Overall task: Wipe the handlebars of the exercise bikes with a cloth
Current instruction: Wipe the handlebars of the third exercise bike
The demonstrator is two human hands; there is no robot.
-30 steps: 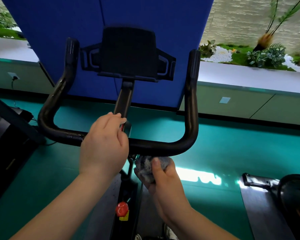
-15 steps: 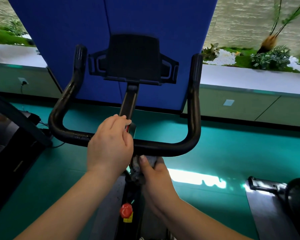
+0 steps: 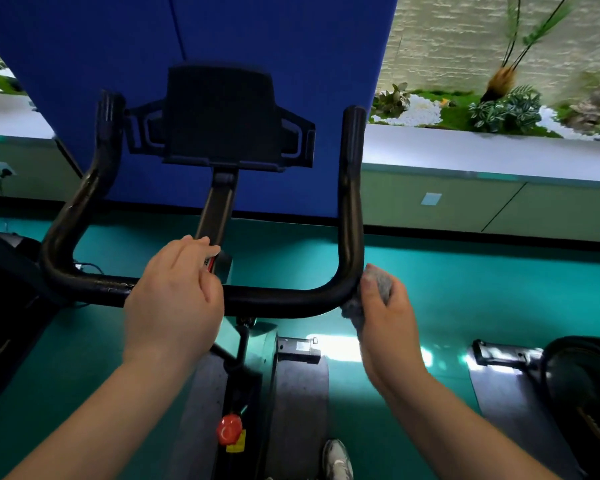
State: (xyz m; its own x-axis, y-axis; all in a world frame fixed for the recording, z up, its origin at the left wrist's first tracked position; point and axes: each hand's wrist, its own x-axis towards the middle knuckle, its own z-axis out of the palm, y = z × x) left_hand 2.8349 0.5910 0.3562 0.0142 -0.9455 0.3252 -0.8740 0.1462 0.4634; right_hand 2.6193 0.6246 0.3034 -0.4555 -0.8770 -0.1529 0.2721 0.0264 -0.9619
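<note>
The black U-shaped handlebar [image 3: 278, 301] of an exercise bike fills the middle of the head view, with a dark device holder [image 3: 222, 116] on a stem above its crossbar. My left hand [image 3: 174, 299] grips the crossbar just left of the stem, fingers curled over the top. My right hand [image 3: 387, 327] holds a bunched grey cloth [image 3: 374, 289] and presses it against the outside of the handlebar's right bend. Both upright ends of the bar are bare.
A blue panel [image 3: 291, 64] stands behind the bike. A red knob [image 3: 229, 429] sits low on the frame. Another machine [image 3: 568, 393] stands at the right and dark equipment [image 3: 0, 289] at the left on the teal floor. A planter ledge [image 3: 482, 150] runs along the back.
My right hand has carried the cloth from under the middle of the crossbar out to the right bend. My left hand has kept its grip on the crossbar.
</note>
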